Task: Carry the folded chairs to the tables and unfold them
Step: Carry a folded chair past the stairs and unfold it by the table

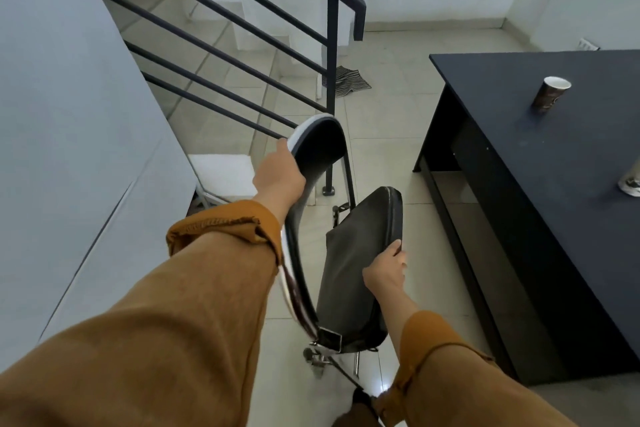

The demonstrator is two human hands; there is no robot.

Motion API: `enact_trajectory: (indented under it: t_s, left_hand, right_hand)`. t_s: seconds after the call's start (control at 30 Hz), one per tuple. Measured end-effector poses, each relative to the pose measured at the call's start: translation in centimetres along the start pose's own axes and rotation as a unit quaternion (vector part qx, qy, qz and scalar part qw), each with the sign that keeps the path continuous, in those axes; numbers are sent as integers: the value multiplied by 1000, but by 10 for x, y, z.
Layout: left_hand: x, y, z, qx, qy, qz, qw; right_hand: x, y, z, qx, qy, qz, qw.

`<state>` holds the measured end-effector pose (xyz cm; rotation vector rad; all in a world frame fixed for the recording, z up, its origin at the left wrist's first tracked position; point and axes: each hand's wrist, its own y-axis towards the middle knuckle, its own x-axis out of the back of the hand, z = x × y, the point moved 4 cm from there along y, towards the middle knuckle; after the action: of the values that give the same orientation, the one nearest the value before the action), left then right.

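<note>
Chair [353, 253] hangs partly open just left of the dark table [554, 149]. I see my left hand [278, 172] gripping the top of its back, and my right hand [384, 274] curled round the seat edge. Its legs look lifted off the floor, I think.

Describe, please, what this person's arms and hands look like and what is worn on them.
Both arms wear loose, mustard-brown fabric sleeves. The left sleeve ends in a turned-back cuff with a frayed edge; the right sleeve also stops short of the wrist. The left hand and right hand are bare: no gloves, rings or watch show.
</note>
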<state>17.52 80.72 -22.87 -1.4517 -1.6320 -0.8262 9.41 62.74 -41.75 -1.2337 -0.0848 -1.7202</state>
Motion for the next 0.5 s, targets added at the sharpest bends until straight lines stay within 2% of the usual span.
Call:
enact_trajectory:
  t_s: [0.23, 0.4, 0.5]
  left_hand:
    - [-21, -42, 3, -3, -15, -65, 998]
    - [-26, -66, 9, -20, -26, -107, 994]
    - [-28, -78, 10, -28, -36, -101, 994]
  right_hand:
    - [-10, -27, -41, 42, -58, -36, 997]
    - [-12, -35, -58, 61, -34, -46, 996]
    - [-15, -41, -69, 63, -30, -48, 996]
